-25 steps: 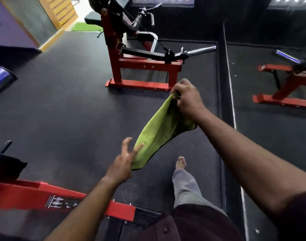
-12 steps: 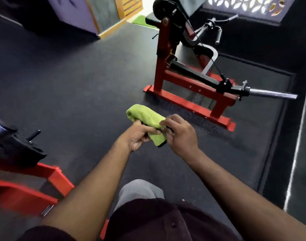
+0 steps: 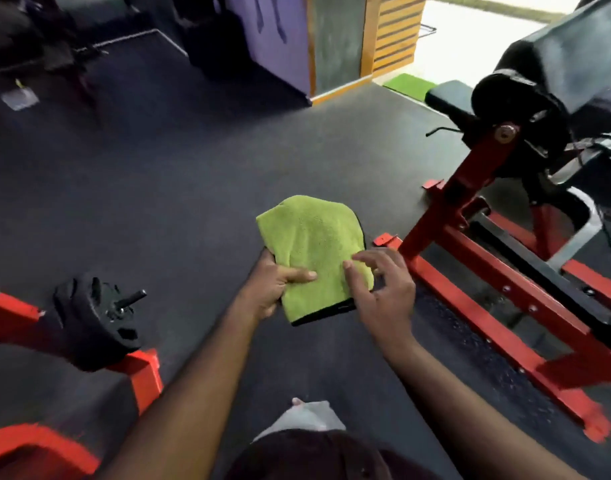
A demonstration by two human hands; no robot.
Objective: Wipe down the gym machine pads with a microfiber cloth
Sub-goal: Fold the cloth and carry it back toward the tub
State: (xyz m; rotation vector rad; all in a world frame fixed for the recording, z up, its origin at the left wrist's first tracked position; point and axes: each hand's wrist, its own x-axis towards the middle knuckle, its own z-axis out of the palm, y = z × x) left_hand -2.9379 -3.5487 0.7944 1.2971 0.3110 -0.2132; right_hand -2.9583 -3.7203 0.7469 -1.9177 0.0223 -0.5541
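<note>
— From the head view, which step are you on?

— You're readying the cloth [image 3: 314, 251], not wiping yet. It sits folded in mid-air over the dark floor [image 3: 165, 174], in front of your body and well apart from any pad. Your left hand [image 3: 274, 287] has its grip closed on the cloth's left edge, thumb pressed on top. Your right hand [image 3: 380, 292] is loose — fingers spread, only the tips touching the cloth's right side, holding nothing.

— Which way does the cloth lie?

— Its long axis runs away from you, leaning slightly left; the rounded fold points ahead, the dark-edged hem back toward you.

— And the next move?

— By my judgement, you need to carry it up and right to the black pad [image 3: 567, 53] on the red machine [image 3: 470, 237], and lay it flat there. Settle the fold firmly in one hand first, or it may flop open.
</note>
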